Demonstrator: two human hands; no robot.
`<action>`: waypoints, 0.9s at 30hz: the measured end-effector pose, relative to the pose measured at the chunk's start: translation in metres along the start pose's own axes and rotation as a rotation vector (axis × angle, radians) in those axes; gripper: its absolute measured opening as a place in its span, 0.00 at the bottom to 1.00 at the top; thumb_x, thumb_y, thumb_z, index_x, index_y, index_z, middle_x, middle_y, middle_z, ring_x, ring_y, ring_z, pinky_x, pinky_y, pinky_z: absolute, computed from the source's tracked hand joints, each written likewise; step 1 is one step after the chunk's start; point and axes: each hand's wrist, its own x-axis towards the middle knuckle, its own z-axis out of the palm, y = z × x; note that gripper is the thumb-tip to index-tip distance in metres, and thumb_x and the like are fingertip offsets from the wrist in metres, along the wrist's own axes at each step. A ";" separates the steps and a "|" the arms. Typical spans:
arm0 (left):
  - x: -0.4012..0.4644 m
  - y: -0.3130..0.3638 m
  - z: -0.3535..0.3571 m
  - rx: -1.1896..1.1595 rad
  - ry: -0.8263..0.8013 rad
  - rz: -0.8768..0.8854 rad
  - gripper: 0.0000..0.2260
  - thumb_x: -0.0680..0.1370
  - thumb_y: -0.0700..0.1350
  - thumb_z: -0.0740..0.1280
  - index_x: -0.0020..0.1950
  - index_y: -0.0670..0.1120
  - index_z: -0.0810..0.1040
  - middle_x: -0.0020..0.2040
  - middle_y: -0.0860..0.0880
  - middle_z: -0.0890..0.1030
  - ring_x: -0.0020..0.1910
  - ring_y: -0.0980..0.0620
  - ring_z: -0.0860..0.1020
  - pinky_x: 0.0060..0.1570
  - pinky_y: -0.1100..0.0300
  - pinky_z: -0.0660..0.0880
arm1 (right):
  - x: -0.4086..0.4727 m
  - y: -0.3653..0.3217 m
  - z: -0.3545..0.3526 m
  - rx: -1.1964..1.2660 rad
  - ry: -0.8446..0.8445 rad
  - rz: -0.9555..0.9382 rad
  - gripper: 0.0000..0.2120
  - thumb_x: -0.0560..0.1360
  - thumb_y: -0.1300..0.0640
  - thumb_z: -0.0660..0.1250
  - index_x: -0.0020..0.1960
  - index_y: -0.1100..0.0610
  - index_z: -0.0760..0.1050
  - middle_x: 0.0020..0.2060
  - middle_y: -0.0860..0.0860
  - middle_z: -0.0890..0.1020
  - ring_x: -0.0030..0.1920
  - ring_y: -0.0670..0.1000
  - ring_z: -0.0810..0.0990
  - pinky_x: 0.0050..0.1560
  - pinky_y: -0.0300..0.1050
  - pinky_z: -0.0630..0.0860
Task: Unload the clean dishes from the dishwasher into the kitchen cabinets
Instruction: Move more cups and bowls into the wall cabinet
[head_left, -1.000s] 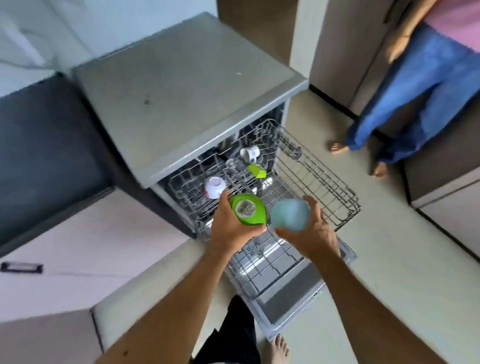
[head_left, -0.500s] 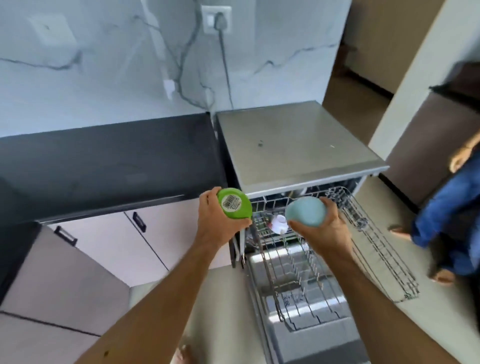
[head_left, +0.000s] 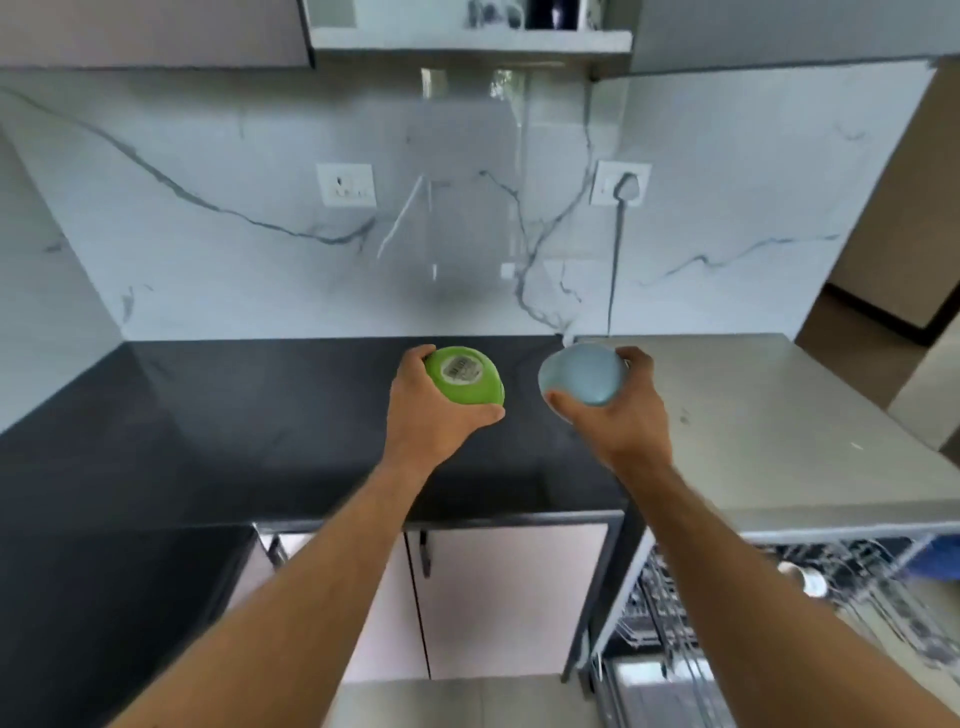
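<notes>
Black countertop (head_left: 218, 415) fills the middle of the frame under a veined white wall (head_left: 260, 156) with two sockets, and above its centre I hold two cups bottom-first toward that wall, their long axes running away from me. My left hand (head_left: 431, 410) wraps around the green cup (head_left: 465, 375), whose base shows a barcode sticker, and my right hand (head_left: 618, 410) grasps the blue cup (head_left: 582, 375) just beside it, apart. At lower right the dishwasher (head_left: 769, 441) stands open with its rack (head_left: 779, 597) pulled out; a shelf (head_left: 467, 36) sits at top centre.
</notes>
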 end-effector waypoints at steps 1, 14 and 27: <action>0.017 0.002 -0.013 -0.023 0.029 0.009 0.48 0.51 0.58 0.83 0.67 0.53 0.66 0.59 0.54 0.75 0.56 0.54 0.75 0.54 0.61 0.75 | 0.009 -0.017 0.011 0.020 0.007 -0.022 0.43 0.60 0.34 0.78 0.67 0.44 0.61 0.55 0.45 0.76 0.52 0.53 0.78 0.51 0.47 0.78; 0.197 0.060 -0.082 -0.171 0.181 0.161 0.44 0.54 0.50 0.85 0.65 0.49 0.68 0.55 0.55 0.77 0.51 0.56 0.77 0.42 0.75 0.70 | 0.155 -0.169 0.072 0.108 0.113 -0.274 0.43 0.57 0.32 0.77 0.64 0.43 0.62 0.54 0.43 0.77 0.53 0.51 0.78 0.52 0.45 0.75; 0.348 0.176 -0.108 -0.092 0.412 0.329 0.48 0.51 0.57 0.84 0.66 0.48 0.67 0.57 0.53 0.76 0.53 0.53 0.77 0.52 0.61 0.77 | 0.314 -0.307 0.046 0.359 0.235 -0.595 0.41 0.58 0.37 0.79 0.64 0.47 0.65 0.52 0.44 0.77 0.50 0.48 0.78 0.48 0.41 0.75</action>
